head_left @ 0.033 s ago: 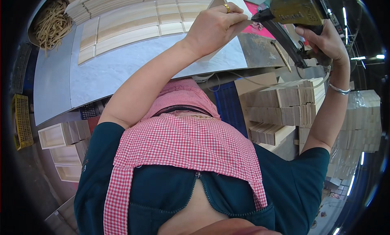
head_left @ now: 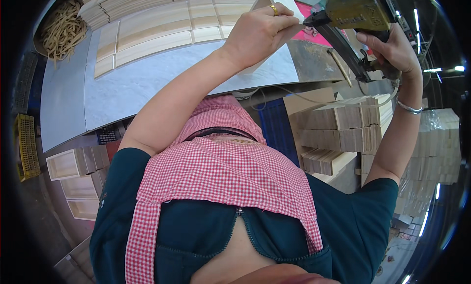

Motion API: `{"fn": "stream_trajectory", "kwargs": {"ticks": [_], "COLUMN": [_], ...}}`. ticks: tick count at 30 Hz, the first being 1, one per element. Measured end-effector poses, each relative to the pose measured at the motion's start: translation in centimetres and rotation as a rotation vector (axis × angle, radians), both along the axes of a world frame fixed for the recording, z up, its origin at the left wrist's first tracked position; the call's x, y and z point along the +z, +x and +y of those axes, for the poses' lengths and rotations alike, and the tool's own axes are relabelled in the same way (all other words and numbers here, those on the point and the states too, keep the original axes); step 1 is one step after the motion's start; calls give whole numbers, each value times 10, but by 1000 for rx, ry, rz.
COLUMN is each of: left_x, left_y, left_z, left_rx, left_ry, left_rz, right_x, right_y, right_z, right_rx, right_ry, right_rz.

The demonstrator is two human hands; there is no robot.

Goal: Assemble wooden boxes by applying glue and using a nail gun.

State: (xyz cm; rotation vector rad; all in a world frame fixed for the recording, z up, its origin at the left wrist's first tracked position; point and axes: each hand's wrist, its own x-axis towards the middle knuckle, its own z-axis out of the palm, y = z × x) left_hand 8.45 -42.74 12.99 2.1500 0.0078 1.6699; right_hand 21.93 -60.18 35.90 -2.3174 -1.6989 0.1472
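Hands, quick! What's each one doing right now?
Left hand: closed, holding a pale wooden piece.
Right hand: closed, holding a nail gun.

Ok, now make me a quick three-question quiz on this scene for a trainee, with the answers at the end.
1. Multiple choice: how is the nail or staple gun held? A) in the left hand alone; B) in the right hand alone; C) in both hands.
2. True or false: a yellow crate stands on the person's right.
3. Short answer: what is the left hand holding?

Key:
1. B, the right hand alone.
2. False; the yellow crate is on the left.
3. A pale wooden piece.
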Motion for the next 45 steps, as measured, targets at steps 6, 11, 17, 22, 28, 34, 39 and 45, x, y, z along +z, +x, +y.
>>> {"fn": "stream_trajectory", "kwargs": {"ticks": [6,11,17,22,28,34,39,45], "left_x": [2,1,-2,-3,-4,-4,-6,-5], "left_y": [3,8,9,9,4,3,4,6], "left_z": [-1,1,5,11,14,15,17,20], "left_rx": [-3,-8,-117,-282,-343,-338,-331,-335], "left_ry": [-2,-1,-148,-320,-312,-313,-304,-278], "left_rz": [-14,-27,-20,-20,-31,-22,-22,-9], "right_x": [2,3,8,9,0,0,-4,-5], "right_y": [6,8,6,-6,-27,-26,-29,-16], "right_z": [-1,0,4,15,21,23,26,28], "right_rx": [-43,-56,24,78,87,94,104,51], "right_ry": [-33,-35,4,-9,-11,-30,-22,-78], "right_rz": [23,13,-20,83,39,-9,39,246]}}
